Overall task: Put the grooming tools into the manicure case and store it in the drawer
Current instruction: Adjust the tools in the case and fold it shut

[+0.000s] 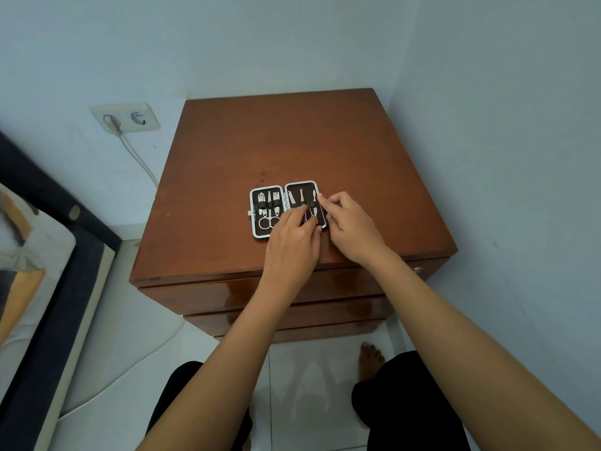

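Note:
The manicure case [255, 219] lies open and flat on the wooden drawer chest [292, 144], dark inside with a white rim. Its left half holds clippers and small scissors [268, 209] under elastic straps. Thin metal tools [302, 197] sit in its right half. My left hand [294, 237] rests over the case's lower middle, its fingertips pinching a thin tool in the right half. My right hand [349, 222] touches the case's right rim with its fingertips. Both hands hide the lower part of the right half.
The chest stands in a corner, walls behind and to the right. Its drawer fronts [260, 294] are closed, with a knob [419, 270] at the right. A wall socket [125, 117] with a plugged cable is at left, a bed edge [48, 288] further left. My foot [370, 361] is on the tiled floor.

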Demonstrator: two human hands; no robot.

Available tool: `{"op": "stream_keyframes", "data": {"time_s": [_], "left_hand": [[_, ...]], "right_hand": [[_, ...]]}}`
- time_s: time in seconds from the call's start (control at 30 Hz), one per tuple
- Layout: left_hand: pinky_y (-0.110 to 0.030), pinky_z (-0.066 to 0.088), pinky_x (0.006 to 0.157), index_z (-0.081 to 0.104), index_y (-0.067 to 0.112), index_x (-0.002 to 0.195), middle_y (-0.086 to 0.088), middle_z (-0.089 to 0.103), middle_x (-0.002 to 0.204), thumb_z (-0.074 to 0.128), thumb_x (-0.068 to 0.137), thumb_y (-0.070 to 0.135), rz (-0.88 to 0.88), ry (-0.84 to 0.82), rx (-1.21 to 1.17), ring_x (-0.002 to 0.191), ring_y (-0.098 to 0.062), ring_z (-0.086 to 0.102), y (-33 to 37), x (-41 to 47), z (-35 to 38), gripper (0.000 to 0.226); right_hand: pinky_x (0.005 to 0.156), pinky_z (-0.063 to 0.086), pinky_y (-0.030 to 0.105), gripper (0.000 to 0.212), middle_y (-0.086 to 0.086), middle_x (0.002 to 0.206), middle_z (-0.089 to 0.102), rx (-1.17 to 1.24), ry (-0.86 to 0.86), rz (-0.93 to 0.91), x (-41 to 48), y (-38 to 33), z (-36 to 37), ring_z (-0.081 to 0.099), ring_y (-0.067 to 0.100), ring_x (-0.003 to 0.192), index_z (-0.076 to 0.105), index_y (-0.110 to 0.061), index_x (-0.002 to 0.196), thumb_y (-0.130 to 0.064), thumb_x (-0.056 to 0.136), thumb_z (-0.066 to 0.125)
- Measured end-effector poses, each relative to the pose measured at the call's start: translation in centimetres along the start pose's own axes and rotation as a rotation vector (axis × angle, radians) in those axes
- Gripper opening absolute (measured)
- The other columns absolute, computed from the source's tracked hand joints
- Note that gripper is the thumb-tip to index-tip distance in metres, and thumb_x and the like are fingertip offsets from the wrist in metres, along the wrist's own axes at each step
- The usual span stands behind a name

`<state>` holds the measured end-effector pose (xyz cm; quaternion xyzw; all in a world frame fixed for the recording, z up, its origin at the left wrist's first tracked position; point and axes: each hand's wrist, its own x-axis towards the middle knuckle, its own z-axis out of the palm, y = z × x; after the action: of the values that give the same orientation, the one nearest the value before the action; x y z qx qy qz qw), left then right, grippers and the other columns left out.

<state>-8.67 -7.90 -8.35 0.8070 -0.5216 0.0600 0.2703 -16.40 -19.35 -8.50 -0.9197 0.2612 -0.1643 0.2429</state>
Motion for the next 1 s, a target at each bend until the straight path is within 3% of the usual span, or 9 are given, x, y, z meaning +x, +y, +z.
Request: {"op": "stream_keyframes", "data": {"time_s": [0.27, 0.43, 0.7, 0.83, 1.0], "left_hand": [[-0.039, 0.041, 0.101, 0.065, -0.007, 0.108, -0.028, 0.057, 0.124, 0.055, 0.086, 0.004, -0.011, -0.003, 0.037, 0.118, -0.039, 0.053, 0.0, 0.3, 0.3, 0.027], [-0.032, 0.023, 0.111, 0.052, -0.007, 0.126, -0.027, 0.046, 0.137, 0.043, 0.095, 0.010, -0.006, -0.054, 0.029, 0.132, -0.036, 0.039, 0.0, 0.5, 0.3, 0.037], [-0.036, 0.024, 0.112, 0.048, -0.004, 0.131, -0.025, 0.043, 0.141, 0.040, 0.096, 0.018, 0.017, -0.103, 0.055, 0.134, -0.036, 0.036, -1.1, 0.7, -0.4, 0.042], [-0.031, 0.013, 0.115, 0.037, -0.001, 0.139, -0.021, 0.030, 0.150, 0.038, 0.099, 0.022, 0.016, -0.130, 0.047, 0.140, -0.031, 0.025, -1.5, 0.9, -1.1, 0.047], [-0.028, 0.015, 0.114, 0.031, 0.005, 0.144, -0.012, 0.023, 0.154, 0.041, 0.098, 0.029, -0.105, -0.035, -0.040, 0.143, -0.023, 0.019, -3.3, -0.1, -2.5, 0.053]], "right_hand": [[0.082, 0.043, 0.035, 0.045, 0.008, 0.119, 0.049, 0.004, 0.008, -0.007, 0.0, 0.0, 0.0, 0.047, 0.022, 0.111, 0.040, -0.016, 0.139, -0.010, 0.094, 0.039], [0.081, 0.043, 0.033, 0.045, 0.007, 0.120, 0.049, -0.007, 0.006, -0.007, 0.1, 0.2, 0.1, 0.047, 0.022, 0.111, 0.039, -0.016, 0.139, -0.011, 0.094, 0.038], [0.083, 0.045, 0.036, 0.045, 0.007, 0.121, 0.049, -0.009, 0.020, -0.016, 0.4, -0.3, 0.2, 0.047, 0.022, 0.113, 0.040, -0.016, 0.138, -0.011, 0.094, 0.038], [0.084, 0.044, 0.036, 0.044, 0.007, 0.121, 0.050, 0.023, 0.016, -0.007, 0.9, -1.0, 0.4, 0.047, 0.022, 0.113, 0.041, -0.017, 0.138, -0.011, 0.094, 0.038], [0.089, 0.045, 0.035, 0.042, 0.002, 0.117, 0.052, 0.143, 0.016, 0.063, 0.4, -1.0, 0.5, 0.050, 0.018, 0.110, 0.045, -0.017, 0.135, -0.013, 0.094, 0.039]]}}
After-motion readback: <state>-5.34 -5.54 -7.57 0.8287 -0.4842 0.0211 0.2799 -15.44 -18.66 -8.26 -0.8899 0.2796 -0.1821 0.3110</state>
